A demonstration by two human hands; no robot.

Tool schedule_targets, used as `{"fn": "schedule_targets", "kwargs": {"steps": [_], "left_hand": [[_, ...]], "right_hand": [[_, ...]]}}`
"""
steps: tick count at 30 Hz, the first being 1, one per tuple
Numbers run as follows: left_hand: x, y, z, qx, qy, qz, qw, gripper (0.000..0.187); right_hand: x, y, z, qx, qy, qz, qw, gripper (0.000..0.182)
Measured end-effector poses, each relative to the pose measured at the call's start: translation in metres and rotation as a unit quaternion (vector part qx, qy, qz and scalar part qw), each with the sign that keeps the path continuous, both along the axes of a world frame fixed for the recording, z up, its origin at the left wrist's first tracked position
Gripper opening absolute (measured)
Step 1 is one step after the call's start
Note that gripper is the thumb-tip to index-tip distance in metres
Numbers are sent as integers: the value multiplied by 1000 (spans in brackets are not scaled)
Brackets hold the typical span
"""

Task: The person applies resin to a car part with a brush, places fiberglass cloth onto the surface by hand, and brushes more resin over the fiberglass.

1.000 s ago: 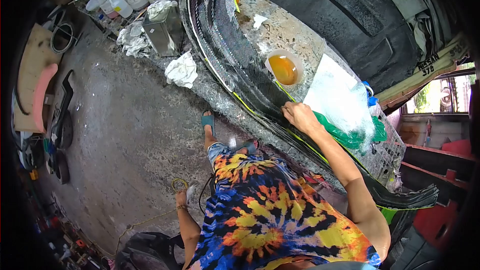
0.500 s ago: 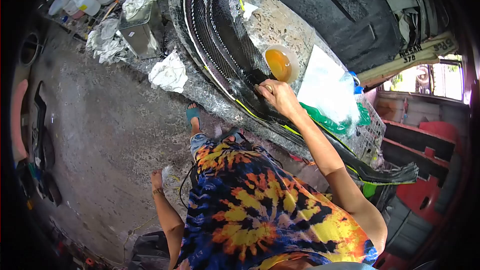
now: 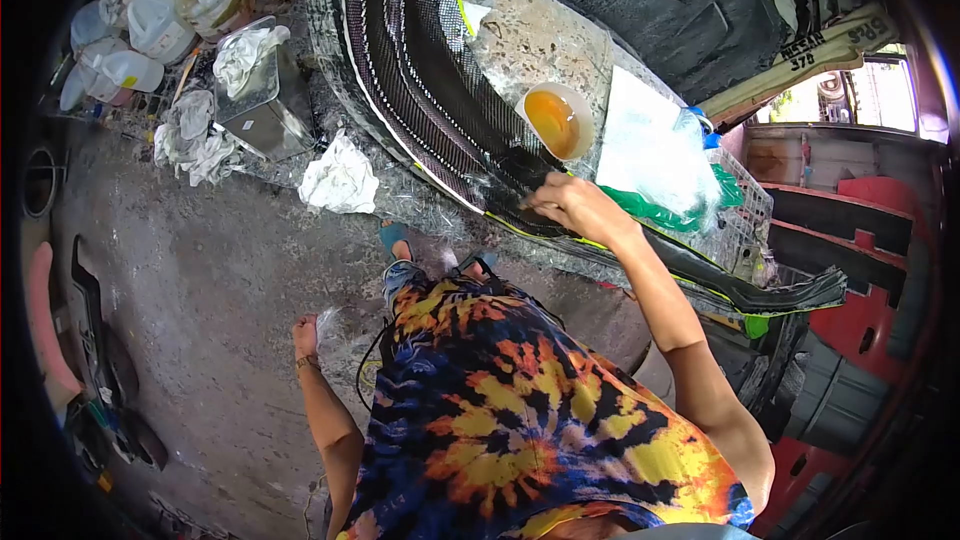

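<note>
My right hand (image 3: 580, 208) is closed in a pinch low over the dark woven carbon-fibre cloth (image 3: 420, 70), which lies along a long curved mould (image 3: 322, 30). Between its fingers is a small brush, mostly hidden by the hand, with the fingertips right at the cloth. Just above that hand, a white tub (image 3: 578, 140) of amber liquid stands tilted in view. My left hand (image 3: 306, 336) hangs low at my side, fingers curled. A whitish, see-through patch shows beside its fingers; what it holds, I cannot tell.
Crumpled white cloth (image 3: 340, 176) lies on the bench edge near a metal can (image 3: 265, 120) topped with rags. Several plastic jugs (image 3: 160, 28) crowd the upper left. White sheeting (image 3: 650, 140) and green plastic (image 3: 650, 208) lie right of the tub. Dark car parts (image 3: 95, 330) rest on the floor.
My right hand has shifted slightly down and right along the cloth, still closed. My left hand has risen a little in view. The camera view has tilted, so the bench items sit lower.
</note>
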State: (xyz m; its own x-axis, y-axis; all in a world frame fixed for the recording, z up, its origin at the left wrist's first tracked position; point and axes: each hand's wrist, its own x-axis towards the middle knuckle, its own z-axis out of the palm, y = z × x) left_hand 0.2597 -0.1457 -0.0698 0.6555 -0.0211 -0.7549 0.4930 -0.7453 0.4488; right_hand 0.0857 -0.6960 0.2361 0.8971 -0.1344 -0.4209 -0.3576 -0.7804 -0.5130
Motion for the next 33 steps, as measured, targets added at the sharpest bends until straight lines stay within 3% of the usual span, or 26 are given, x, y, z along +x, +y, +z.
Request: {"fn": "schedule_targets", "kwargs": {"steps": [2,4,8,10,13,14,16,19,21,24,26,30,32,33], "left_hand": [[7,4,-2,-7,0,18,1000,31],[16,9,-7,1,11,-35,999,32],[6,6,7,15,4,1,1000,32],[-4,26,-10,8,0,-5,1000,34],[-16,77,-86,-30,73,20,997,36],[-17,72,-78,-33,73,17,997,36],[-19,50,-43,27,-14,-56,998,30],[-10,43,-29,47,32,-5,998,39],[-2,47,-37,55,56,17,997,41],[7,72,-50,44,80,7,996,42],[11,70,-37,76,-32,-32,996,31],[20,70,-14,25,-58,9,998,29],[27,60,1,25,8,0,1000,36],[35,61,3,30,1,-12,999,36]], "right_hand": [[24,10,1,-25,-11,-8,1000,14],[39,17,-1,-40,-27,4,999,14],[60,24,-3,-81,-56,15,995,14],[67,26,-4,-74,-62,2,995,13],[78,24,7,-65,-97,-17,993,14],[79,20,14,-69,-97,-20,993,14],[71,0,31,12,-154,-144,977,16],[43,-40,43,-9,-214,-316,924,18],[25,-79,15,-37,-220,-364,904,18],[1,-124,-63,-93,-125,-308,939,21],[-11,-131,-112,-212,-72,-221,949,24],[-17,-127,-144,-156,-61,-246,955,24],[-27,-134,-146,-84,-55,-267,958,21],[-35,-137,-150,-107,-128,-250,954,21]]}}
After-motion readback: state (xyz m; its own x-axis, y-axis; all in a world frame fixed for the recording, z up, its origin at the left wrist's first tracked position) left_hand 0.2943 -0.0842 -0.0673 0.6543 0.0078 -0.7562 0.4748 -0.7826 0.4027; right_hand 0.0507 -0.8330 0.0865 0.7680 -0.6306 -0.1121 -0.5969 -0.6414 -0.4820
